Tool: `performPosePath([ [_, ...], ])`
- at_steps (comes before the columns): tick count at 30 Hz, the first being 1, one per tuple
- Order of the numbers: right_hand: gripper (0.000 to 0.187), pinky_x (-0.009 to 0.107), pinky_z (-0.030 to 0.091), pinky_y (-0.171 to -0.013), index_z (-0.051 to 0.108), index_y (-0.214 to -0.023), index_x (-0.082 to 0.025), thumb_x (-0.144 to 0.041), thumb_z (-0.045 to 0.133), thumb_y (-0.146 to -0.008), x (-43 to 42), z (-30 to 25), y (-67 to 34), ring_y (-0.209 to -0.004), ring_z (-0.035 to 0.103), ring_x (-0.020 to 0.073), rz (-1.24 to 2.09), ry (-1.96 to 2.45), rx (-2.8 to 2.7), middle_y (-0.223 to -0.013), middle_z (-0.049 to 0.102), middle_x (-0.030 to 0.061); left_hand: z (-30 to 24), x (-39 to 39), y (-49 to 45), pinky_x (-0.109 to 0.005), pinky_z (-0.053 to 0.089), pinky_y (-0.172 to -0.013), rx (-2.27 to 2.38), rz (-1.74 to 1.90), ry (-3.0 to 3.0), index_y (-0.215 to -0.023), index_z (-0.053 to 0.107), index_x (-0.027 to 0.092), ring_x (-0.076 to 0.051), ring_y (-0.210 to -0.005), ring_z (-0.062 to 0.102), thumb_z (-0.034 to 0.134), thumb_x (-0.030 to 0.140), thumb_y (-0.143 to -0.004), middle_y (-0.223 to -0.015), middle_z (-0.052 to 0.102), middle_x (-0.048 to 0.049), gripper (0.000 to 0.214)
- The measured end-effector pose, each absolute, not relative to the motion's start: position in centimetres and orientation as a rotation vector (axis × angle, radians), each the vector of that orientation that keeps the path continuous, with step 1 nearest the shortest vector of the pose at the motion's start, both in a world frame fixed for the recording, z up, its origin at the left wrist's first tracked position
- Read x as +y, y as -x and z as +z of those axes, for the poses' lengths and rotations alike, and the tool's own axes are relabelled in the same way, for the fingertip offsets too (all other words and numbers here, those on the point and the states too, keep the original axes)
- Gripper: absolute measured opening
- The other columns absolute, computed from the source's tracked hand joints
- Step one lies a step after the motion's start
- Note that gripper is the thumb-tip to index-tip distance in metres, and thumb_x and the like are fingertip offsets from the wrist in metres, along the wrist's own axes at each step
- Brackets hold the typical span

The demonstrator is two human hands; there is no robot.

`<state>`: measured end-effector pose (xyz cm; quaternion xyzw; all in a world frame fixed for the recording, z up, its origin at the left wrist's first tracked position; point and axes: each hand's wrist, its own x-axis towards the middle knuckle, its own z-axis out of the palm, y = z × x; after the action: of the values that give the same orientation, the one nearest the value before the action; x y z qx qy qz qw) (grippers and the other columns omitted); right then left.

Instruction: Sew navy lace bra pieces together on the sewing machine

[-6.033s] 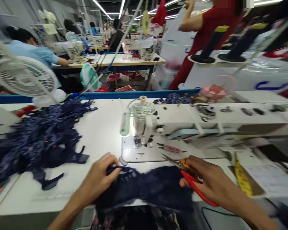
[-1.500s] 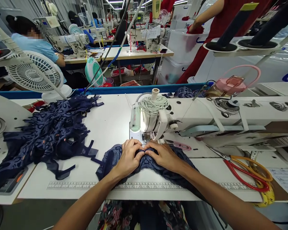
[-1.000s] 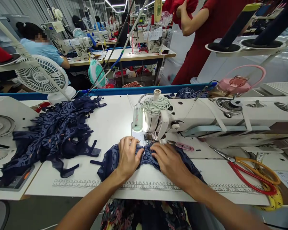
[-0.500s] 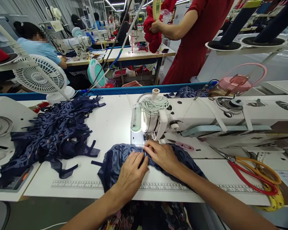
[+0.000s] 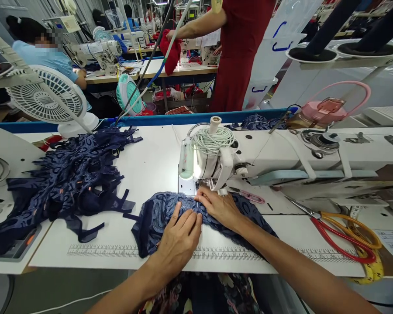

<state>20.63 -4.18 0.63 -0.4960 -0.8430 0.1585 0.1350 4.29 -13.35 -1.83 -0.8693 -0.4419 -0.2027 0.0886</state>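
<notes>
A navy lace garment piece (image 5: 160, 205) lies on the white sewing table, its upper edge just in front of the sewing machine's presser foot and needle area (image 5: 199, 184). My left hand (image 5: 180, 233) rests flat on the lace, fingers stretched and thumb apart. Close beside it, my right hand (image 5: 219, 208) has its fingers curled and pinched on the fabric's top edge, right below the machine head (image 5: 212, 161). The garment's right part runs under my right wrist and is partly hidden. The needle itself is too small to make out.
A heap of navy lace garments (image 5: 75, 187) lies at left, near a white fan (image 5: 49, 93). Pink-handled snips (image 5: 249, 196) lie beside the machine head; large scissors (image 5: 343, 235) and a yellow tape measure (image 5: 373, 270) are at right. Beyond the table stands a person in red (image 5: 239, 52).
My left thumb has spread away from the fingers, while my right hand keeps its place by the presser foot. Behind the table, the standing person has moved left with the red cloth.
</notes>
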Motion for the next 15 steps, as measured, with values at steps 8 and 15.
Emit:
performPosePath([
  [8,0.021,0.035,0.040,-0.075,0.066,-0.104,-0.018,-0.027,0.049,-0.096,-5.0,-0.1,-23.5,-0.092,0.056,0.0287,-0.125,1.306,-2.536,-0.088,0.065,0.0119,-1.0,-13.3,-4.2,-0.057,0.029,-0.114,-1.423,-0.620,2.705,-0.125,0.055,0.010,-0.024,-0.108,0.060,0.045,0.013,-0.095,-0.107,0.067,-0.0108,0.031],
  [15,0.018,0.037,0.041,-0.085,0.061,-0.093,-0.014,-0.013,0.044,-0.097,-6.8,1.5,-22.8,-0.080,0.056,0.0210,-0.274,1.006,-2.505,-0.084,0.063,0.0078,1.9,-9.3,-3.2,-0.051,0.037,-0.106,-1.692,-0.860,2.707,-0.115,0.058,0.021,-0.023,-0.103,0.059,0.057,0.019,-0.090,-0.107,0.065,-0.0076,0.025],
])
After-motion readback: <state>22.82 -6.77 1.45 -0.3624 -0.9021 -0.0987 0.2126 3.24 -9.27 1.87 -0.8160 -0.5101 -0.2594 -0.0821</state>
